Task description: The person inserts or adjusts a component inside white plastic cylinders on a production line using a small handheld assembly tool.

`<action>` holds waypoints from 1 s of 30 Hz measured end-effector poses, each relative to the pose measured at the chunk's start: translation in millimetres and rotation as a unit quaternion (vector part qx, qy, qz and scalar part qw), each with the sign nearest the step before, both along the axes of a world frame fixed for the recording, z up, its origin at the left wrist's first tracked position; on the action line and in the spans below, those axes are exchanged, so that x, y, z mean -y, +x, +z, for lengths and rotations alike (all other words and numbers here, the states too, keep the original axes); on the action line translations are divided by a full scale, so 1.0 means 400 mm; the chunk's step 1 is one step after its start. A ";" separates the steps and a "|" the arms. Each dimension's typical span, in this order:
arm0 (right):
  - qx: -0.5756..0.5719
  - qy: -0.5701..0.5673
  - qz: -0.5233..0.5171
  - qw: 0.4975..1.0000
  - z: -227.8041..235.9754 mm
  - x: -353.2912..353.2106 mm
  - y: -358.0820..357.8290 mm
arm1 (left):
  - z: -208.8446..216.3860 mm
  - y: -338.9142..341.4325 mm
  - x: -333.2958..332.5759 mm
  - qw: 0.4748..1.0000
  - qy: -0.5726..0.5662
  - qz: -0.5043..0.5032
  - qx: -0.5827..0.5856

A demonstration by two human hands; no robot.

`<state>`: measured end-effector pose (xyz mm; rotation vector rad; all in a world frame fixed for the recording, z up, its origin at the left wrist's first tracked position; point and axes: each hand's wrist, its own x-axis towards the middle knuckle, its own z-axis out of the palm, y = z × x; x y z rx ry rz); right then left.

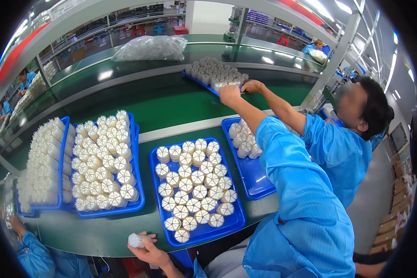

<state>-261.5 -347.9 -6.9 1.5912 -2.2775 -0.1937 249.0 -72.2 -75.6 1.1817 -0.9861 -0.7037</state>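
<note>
My left hand (152,254) is at the table's near edge, its fingers curled around a short whitish round piece (136,240). In front of me a blue tray (241,221) holds many upright white cylinders (193,204) with star-like lines on their tops. My right hand (229,94) reaches far across to another blue tray (195,82), heaped with frosted white pieces (213,69). That hand is closed at the tray's near side; its fingertips are hidden. Beside it is a co-worker's hand (253,86) at the same tray.
To the left stand filled blue trays (136,204). On the right, a partly filled blue tray (255,178) lies under my right arm. A co-worker (338,148) leans in from the right. Beyond the green belt (148,109), a clear plastic bag (150,48) rests on a ledge.
</note>
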 end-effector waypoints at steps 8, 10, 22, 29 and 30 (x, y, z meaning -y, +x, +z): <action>0.086 -0.064 0.067 0.992 0.116 -0.119 0.067 | -0.017 0.002 0.014 0.999 -0.035 -0.015 0.014; 0.117 -0.102 0.098 0.983 0.163 -0.167 0.126 | -0.013 0.003 0.018 0.999 -0.039 -0.022 0.019; 0.502 -0.321 0.267 0.758 0.294 -0.759 0.401 | 0.087 0.009 -0.072 0.988 -0.097 -0.103 -0.066; 0.804 -0.394 0.277 0.350 0.184 -0.991 0.423 | 0.280 -0.224 -0.160 0.778 0.071 -0.531 -0.329; 0.819 -0.389 0.280 0.316 0.190 -0.998 0.443 | 0.293 -0.243 -0.164 0.767 0.084 -0.552 -0.315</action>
